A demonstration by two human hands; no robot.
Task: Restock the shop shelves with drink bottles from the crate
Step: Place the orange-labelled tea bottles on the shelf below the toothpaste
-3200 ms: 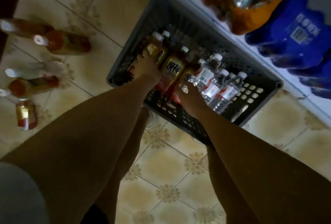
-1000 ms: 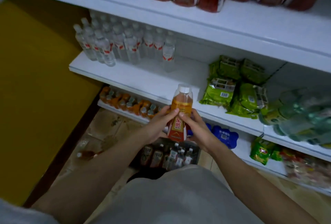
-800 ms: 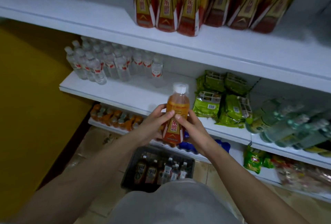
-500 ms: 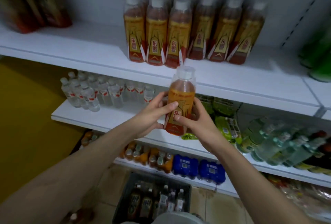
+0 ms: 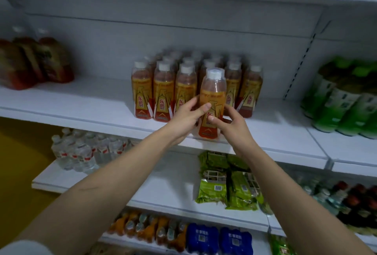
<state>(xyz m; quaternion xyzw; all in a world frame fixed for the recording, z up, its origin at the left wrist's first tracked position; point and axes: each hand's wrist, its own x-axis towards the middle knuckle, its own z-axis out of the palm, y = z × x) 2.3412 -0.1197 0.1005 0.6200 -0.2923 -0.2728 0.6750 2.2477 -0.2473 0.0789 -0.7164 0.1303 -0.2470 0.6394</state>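
Both hands, left hand (image 5: pixel 186 115) and right hand (image 5: pixel 230 124), fingers closed round orange bottle (image 5: pixel 212 101), upright, at shelf (image 5: pixel 265 130) front edge. Advise: slide back vs. stocked row (image 5: pixel 163 91), label fwd, base flat.

Your hands (image 5: pixel 184 119) cover the held bottle's (image 5: pixel 212 99) lower label; the back rows of bottles (image 5: pixel 195 58) blur, and the red bottles (image 5: pixel 30 62) at left smear.

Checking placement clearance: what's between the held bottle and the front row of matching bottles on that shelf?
Head view: nothing. The held bottle, upright in the left hand and right hand, overlaps the matching bottles; only bare white shelf shows around them.
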